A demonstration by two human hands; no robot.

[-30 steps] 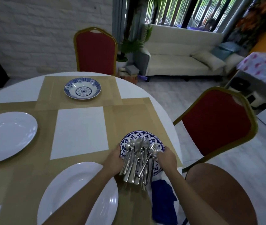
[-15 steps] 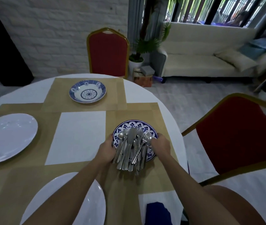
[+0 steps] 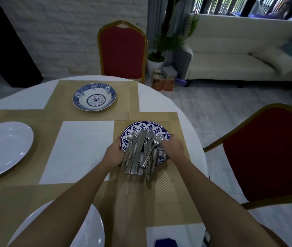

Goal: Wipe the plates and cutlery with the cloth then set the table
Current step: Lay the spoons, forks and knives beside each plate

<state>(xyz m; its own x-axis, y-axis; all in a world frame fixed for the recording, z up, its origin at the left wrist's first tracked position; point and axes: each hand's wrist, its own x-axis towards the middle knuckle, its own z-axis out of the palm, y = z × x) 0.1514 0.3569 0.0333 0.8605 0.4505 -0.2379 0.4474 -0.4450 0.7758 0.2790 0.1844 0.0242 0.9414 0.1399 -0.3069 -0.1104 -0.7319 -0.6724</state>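
Much of the blue-patterned plate [image 3: 139, 127] is covered: a heap of cutlery [image 3: 138, 154] lies across its middle and near rim, and only the far arc of the pattern shows clearly. The left hand [image 3: 114, 155] grasps the plate's left rim and the right hand [image 3: 172, 146] its right rim. Both sets of fingers curl around the rim and mostly pass out of sight beneath it. Whether the plate rests on the tan placemat [image 3: 175, 184] or is raised just above it cannot be told.

The plate sits near the desk's [image 3: 157, 100] right edge. The cutlery's long axis runs from the far edge toward the near edge. Spoon bowls, fork tines and a knife blade point to the far edge, while the handles point to the near edge and overhang the plate's near rim. The pieces overlap too much to count.

A blue cloth [image 3: 165, 243] lies at the near edge, cut off by the bottom of the picture. A white plate [image 3: 90, 229] at the near edge is partly hidden by the left forearm and also cut off. Another white plate [image 3: 4, 148] by the left edge is clipped at the side. A blue-and-white bowl [image 3: 94, 97] sits in full view on a placemat at the far edge, well apart from the hands.
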